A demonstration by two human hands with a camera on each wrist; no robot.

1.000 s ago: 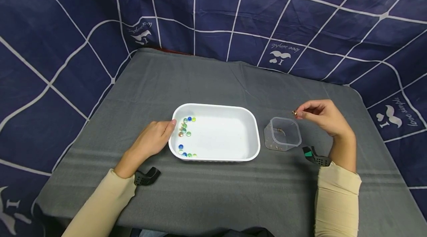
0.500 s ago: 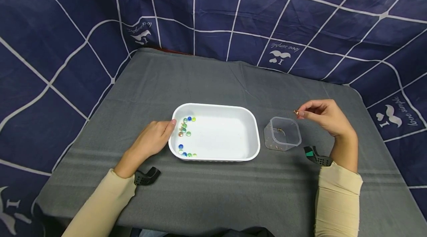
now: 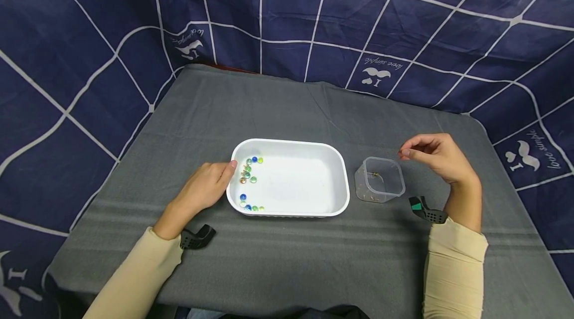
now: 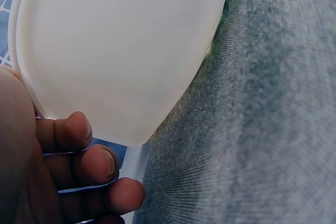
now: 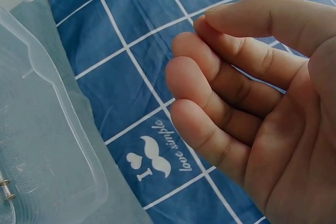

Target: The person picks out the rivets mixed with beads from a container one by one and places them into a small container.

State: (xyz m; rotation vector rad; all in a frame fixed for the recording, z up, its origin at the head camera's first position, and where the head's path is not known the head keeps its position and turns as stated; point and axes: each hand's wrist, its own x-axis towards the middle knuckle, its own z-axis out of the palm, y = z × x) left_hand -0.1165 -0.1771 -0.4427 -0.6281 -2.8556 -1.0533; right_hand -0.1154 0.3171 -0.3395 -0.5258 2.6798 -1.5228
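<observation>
In the head view my left hand (image 3: 204, 184) grips the left end of a white tray (image 3: 287, 215), its thumb over the rim. The left wrist view has the curled fingers beside the outer wall of the tray (image 4: 121, 51). Several glass marbles (image 3: 247, 175), blue, green and yellow, lie at the left inside the tray. My right hand (image 3: 432, 157) is raised beyond the right rim of a clear plastic box (image 3: 378, 198), thumb and forefinger pinched together. The small gold-coloured piece seen earlier at those fingertips is now hidden. Another gold-coloured piece (image 3: 375, 174) lies in the box.
Grey cloth (image 3: 287, 264) covers the table. A dark blue curtain (image 3: 287, 15) with white lines hangs along the far side and both sides. The box stands just right of the tray, a narrow gap between them.
My right hand has shifted slightly right, and the gold-coloured piece that stuck out from its fingertips no longer shows. The left hand, tray and box have stayed in place.
</observation>
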